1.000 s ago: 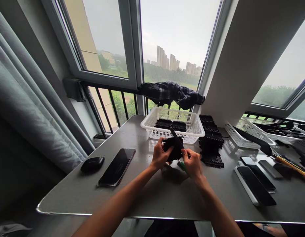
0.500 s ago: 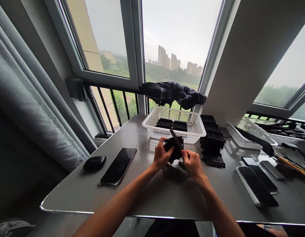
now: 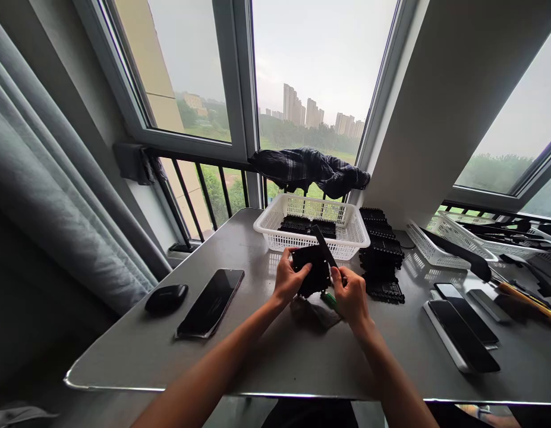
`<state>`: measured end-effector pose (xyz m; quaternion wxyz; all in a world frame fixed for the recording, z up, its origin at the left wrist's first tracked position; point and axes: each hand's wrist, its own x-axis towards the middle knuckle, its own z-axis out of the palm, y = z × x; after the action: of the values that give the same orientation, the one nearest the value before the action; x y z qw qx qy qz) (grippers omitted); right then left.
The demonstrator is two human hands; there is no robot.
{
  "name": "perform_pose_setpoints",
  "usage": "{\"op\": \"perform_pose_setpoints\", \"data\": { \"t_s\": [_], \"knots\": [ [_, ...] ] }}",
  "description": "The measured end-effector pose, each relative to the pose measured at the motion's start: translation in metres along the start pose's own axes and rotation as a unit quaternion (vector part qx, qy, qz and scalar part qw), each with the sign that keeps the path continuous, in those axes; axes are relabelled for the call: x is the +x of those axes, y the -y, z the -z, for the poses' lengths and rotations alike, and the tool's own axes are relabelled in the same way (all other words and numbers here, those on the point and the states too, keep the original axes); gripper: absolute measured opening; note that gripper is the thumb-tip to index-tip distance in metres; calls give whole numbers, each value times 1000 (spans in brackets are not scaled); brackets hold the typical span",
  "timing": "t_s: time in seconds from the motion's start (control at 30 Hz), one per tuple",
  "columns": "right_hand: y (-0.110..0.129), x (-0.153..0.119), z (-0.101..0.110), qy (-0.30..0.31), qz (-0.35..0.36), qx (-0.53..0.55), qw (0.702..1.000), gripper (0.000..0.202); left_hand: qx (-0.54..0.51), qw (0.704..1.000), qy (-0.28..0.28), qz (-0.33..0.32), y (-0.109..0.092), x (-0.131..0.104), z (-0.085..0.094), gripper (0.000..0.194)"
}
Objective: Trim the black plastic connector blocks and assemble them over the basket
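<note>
A black flat part with toothed edges [image 3: 311, 274] is held up over the table by my left hand [image 3: 289, 278], thumb across its face. My right hand [image 3: 350, 292] grips a dark flat strip-like tool [image 3: 324, 246], which slants up and left along the part's right edge. Below the hands, a green object [image 3: 329, 299] and a dark crumpled item [image 3: 314, 315] lie on the table. Just behind, a white basket [image 3: 273, 239] holds similar black parts [image 3: 296, 224]. Stacked black parts [image 3: 382, 255] stand right of the basket.
On the grey table [image 3: 257, 362], a phone [image 3: 210, 303] and a black rounded object [image 3: 166, 298] lie left. Two more phones [image 3: 463, 334] lie right. White baskets [image 3: 440, 252] with dark items stand at the far right, near a long yellow-handled tool [image 3: 525, 297].
The tool has swung away from the part's face toward its right edge. The black part is turned slightly, and more of the green object shows. The view has shifted slightly.
</note>
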<state>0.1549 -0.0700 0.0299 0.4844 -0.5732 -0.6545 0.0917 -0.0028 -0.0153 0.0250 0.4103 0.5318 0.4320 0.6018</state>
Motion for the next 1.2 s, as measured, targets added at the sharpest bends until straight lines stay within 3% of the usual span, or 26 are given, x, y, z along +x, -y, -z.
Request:
{"op": "perform_pose_setpoints", "data": {
  "t_s": [0.3,0.5,0.73,0.83,0.93,1.07,1.2],
  "knots": [
    [-6,3,-6,27,-27,40,998,34,-174,981,20,81,13,7,-1,59],
    [-8,4,-3,22,-67,89,994,36,-176,979,44,88,11,3,-5,56],
    [-13,8,-1,94,-75,170,978,36,-225,967,16,119,11,6,-4,60],
    [-14,9,-2,83,-77,177,978,35,-186,975,31,117,14,7,-1,57],
    [-14,9,-1,60,-82,154,983,33,-72,994,55,66,16,9,2,50],
    [-11,9,5,51,-74,128,988,30,48,994,102,16,17,12,7,50],
    [-10,10,13,49,-31,84,995,28,36,984,161,62,16,14,10,51]
  ]
}}
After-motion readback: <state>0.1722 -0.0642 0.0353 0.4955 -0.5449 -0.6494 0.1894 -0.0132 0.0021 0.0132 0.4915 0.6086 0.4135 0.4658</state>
